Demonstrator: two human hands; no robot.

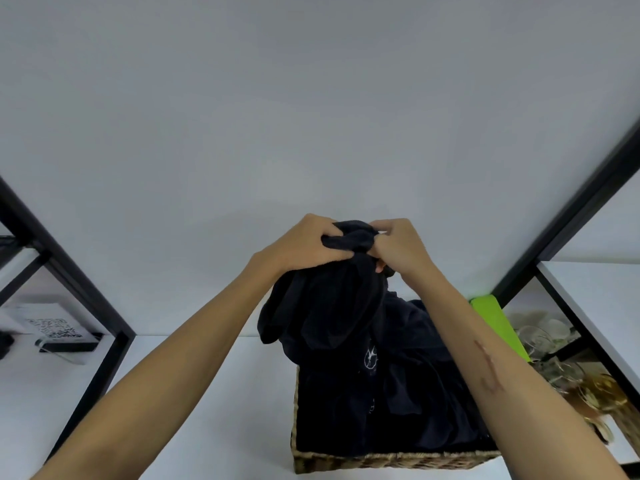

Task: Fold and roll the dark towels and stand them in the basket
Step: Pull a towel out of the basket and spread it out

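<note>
A dark towel (325, 306) hangs bunched in the air above the basket, gripped at its top by both hands. My left hand (301, 245) clutches its upper left part; my right hand (398, 245) pinches its upper right part, close beside the left. Below, a woven wicker basket (391, 460) stands on the white table, filled with more crumpled dark towels (408, 386), one showing a small white emblem. The hanging towel's lower end drapes over the basket's far left corner.
The white table (214, 393) stretches left of the basket. Black shelf frames (69, 275) flank both sides. A QR-code card (52, 329) sits at left. A green object (498, 323) and glassware (554, 344) lie at right, close to the basket.
</note>
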